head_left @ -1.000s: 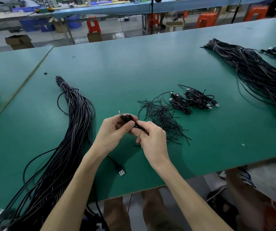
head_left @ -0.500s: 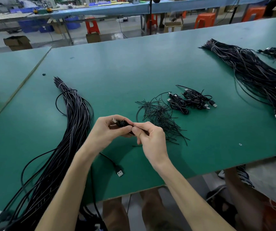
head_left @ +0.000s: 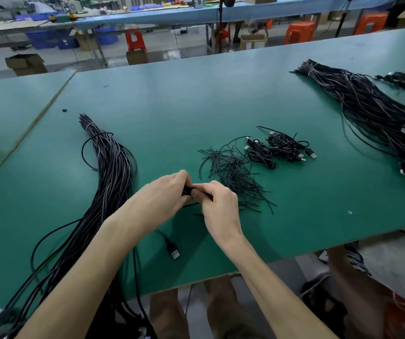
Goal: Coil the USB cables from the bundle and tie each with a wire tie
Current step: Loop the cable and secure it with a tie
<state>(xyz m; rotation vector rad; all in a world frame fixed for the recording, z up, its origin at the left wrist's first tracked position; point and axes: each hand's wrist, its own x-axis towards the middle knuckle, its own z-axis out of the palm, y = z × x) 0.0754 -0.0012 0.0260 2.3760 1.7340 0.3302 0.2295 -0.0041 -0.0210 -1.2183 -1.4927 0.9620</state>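
Left hand (head_left: 162, 195) and right hand (head_left: 219, 206) drew together, fingers (head_left: 204, 189) pinching cable (head_left: 187, 191) inside table (head_left: 196, 277) edge.

Even overhead light, soft shadows, wide-angle edge bending, slight softness

The desk (head_left: 196, 99) has a matt green, smooth top. The cables (head_left: 108, 172) wear glossy black plastic; the plug (head_left: 175, 253) shows bright metal. Stools (head_left: 135, 41) are shiny orange plastic.

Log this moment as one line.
left hand: grips cable | right hand: pinches cable | plug: on table | ties: piled right of hands | bundle: left of hands | coils: beyond ties
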